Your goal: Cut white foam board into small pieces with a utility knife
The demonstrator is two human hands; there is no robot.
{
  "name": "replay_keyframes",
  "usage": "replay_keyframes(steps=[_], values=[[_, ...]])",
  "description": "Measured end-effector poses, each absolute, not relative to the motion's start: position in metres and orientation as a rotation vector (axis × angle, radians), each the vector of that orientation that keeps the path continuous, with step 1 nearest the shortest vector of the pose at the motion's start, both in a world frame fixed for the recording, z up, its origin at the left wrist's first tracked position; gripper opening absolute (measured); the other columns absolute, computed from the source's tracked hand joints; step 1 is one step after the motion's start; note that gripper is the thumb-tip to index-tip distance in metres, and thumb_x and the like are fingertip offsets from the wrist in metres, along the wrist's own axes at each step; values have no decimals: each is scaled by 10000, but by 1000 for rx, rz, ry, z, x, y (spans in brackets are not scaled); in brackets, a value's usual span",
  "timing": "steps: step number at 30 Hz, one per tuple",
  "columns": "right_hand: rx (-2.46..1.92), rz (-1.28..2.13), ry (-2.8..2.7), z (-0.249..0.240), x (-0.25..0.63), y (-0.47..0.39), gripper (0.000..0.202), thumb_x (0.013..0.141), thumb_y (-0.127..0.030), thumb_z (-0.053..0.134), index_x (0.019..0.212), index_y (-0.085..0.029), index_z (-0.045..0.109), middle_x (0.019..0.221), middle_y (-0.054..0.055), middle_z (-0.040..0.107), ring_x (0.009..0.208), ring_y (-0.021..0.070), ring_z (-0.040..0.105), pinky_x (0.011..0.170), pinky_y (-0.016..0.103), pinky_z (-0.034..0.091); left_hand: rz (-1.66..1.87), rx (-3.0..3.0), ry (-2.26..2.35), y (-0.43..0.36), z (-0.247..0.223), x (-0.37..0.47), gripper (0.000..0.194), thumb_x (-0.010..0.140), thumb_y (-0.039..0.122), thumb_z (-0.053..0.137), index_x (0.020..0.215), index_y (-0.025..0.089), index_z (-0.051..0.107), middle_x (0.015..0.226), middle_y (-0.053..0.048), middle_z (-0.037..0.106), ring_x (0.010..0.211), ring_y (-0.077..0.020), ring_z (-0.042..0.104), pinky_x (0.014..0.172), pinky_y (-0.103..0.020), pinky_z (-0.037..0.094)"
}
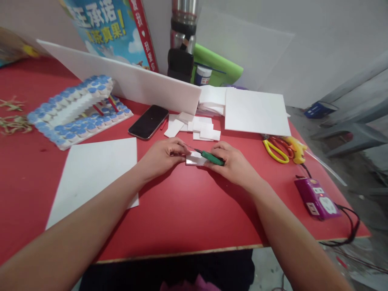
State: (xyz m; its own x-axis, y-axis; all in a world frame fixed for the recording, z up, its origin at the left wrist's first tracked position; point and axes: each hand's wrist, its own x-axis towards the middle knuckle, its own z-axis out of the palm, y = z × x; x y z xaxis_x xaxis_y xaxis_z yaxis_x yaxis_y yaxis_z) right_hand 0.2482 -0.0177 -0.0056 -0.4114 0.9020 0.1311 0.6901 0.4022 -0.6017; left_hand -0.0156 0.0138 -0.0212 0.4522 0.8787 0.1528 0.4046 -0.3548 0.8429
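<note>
A person works at a red tabletop (182, 226), both bare forearms reaching in from the bottom corners of the frame. At the centre of the frame, a small white piece (194, 159) lies between the two hands. The left hand (162, 157) pinches its left end with thumb and fingertips. The right hand (232, 161) grasps a green-handled tool (213, 158), its slim dark tip pointing left above the piece, while the fingers also meet the piece's right end; how firmly they press there, I cannot tell. Just above the hands is a loose cluster of small white rectangles (206, 129), with a black phone (148, 122) beside it. A large white sheet (100, 173) lies left of centre, partly under the left forearm. Toward the upper left stands a blue-and-white model (81, 109) with red posts, in front of a long upright white board (145, 89). At upper right, another white board (257, 112) lies flat; below it are yellow-and-red-handled scissors (277, 149), and further right, a purple box (318, 200) with black cables.
</note>
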Motion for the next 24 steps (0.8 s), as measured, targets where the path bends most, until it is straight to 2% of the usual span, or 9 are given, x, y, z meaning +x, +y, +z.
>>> replay_keyframes(steps=[6, 11, 16, 24], values=[[-1370, 636, -2230, -5, 248, -18, 211, 941, -380, 803, 899, -207, 689, 998, 50, 617, 853, 210, 640, 787, 361, 528, 796, 1974, 1060, 15, -22, -14, 131, 851, 254, 728, 907, 239, 845, 1071, -37, 770, 986, -225, 738, 919, -361, 555], [-1375, 617, -2279, -3, 250, -17, 148, 960, -344, 771, 945, -206, 719, 1037, 67, 640, 885, 225, 662, 810, 368, 542, 798, 2042, 1018, 16, -22, -14, 129, 875, 253, 707, 916, 230, 828, 1056, -39, 760, 950, -212, 731, 879, -343, 557], [-1370, 610, -2347, -2, 252, -15, 112, 984, -319, 739, 1004, -210, 756, 1066, 76, 653, 895, 230, 672, 801, 364, 541, 755, 2191, 921, 19, -22, -20, 167, 935, 247, 679, 1009, 232, 829, 1091, -51, 758, 996, -216, 728, 905, -341, 552], [-1358, 700, -2324, 2, 254, -13, 79, 973, -294, 759, 960, -216, 758, 1058, 64, 653, 910, 225, 666, 813, 356, 537, 751, 2244, 805, 29, -28, -27, 122, 939, 257, 738, 997, 240, 844, 1110, -67, 765, 1020, -227, 729, 923, -343, 561]])
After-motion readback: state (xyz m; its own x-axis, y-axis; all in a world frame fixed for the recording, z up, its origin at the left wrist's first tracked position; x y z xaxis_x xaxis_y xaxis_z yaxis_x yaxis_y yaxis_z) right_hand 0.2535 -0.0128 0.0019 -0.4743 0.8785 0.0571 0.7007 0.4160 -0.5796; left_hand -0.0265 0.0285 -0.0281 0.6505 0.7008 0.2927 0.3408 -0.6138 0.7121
